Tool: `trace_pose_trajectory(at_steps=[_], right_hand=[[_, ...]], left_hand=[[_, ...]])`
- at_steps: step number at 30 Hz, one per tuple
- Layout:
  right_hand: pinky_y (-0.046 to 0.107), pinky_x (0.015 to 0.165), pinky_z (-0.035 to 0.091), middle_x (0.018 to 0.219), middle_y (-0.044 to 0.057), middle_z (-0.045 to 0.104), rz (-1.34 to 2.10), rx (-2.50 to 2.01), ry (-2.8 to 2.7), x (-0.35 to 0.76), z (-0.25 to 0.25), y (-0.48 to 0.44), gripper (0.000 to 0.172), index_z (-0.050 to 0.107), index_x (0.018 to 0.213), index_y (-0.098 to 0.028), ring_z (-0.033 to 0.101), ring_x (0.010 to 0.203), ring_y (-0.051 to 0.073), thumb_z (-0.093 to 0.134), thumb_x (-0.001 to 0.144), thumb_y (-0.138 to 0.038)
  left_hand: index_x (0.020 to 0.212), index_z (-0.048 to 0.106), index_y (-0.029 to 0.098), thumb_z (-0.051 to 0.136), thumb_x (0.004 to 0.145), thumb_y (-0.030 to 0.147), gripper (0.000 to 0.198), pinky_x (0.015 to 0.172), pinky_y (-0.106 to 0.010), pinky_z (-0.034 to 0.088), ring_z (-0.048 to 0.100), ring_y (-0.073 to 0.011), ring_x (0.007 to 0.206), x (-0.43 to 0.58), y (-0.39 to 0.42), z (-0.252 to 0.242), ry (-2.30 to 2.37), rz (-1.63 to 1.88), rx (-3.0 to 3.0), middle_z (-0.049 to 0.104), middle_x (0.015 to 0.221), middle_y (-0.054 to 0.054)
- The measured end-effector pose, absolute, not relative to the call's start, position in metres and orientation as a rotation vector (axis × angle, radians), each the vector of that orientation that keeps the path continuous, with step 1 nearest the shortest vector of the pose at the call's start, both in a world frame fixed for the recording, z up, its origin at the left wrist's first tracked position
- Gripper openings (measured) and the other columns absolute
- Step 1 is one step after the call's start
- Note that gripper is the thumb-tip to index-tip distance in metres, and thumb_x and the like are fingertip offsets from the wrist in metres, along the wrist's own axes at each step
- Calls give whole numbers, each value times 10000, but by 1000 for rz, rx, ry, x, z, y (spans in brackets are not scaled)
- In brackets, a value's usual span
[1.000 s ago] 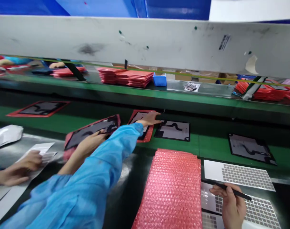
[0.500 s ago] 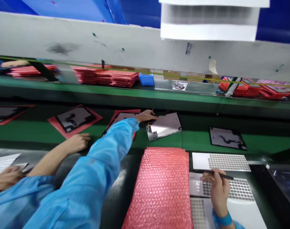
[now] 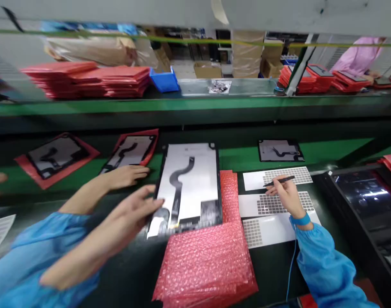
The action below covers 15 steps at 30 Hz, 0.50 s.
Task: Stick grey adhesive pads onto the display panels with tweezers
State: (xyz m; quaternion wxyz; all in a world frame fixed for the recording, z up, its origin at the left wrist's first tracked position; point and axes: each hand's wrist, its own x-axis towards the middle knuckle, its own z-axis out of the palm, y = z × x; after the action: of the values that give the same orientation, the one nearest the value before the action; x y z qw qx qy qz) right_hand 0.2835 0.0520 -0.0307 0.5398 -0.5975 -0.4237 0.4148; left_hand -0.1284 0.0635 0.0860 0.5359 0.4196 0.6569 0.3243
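Panel [image 3: 195, 188], long axis pointing away, lies right of left hand [image 3: 132, 211], blurred fingers seemingly pinching it; right hand [image 3: 288, 196] grips tweezers [image 3: 288, 179].

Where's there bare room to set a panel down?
Free: green belt between the panel at left hand and rightmost panel, and right of the latter. Also bench between red stack and right sleeve, short of the blue cord. Crowded: belt's left, with two red-backed panels and a co-worker's hand; and the grid sheets under the right hand.
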Motion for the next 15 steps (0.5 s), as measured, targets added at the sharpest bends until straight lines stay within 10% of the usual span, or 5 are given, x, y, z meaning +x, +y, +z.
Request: trace_pose_trajectory(at_steps=[8,15], right_hand=[[274,544,610,743,63,783,1008,-1563,-1195,312,-37,72,429,576,991,-205,792,650,214,697,925,-611],[242,433,552,710,39,766,1152,-1567,-1212,305,-32,72,421,550,968,-216,756,542,199,693,926,-610]], left_hand=[[1156,529,242,678,797,731,624,556,-281,478,659,-217,583,-128,-9,20,1605,384,1295,686,634,23],[1066,650,250,562,1008,464,238,574,-261,542,750,-187,667,-109,7,68,1510,531,2354,766,813,11]])
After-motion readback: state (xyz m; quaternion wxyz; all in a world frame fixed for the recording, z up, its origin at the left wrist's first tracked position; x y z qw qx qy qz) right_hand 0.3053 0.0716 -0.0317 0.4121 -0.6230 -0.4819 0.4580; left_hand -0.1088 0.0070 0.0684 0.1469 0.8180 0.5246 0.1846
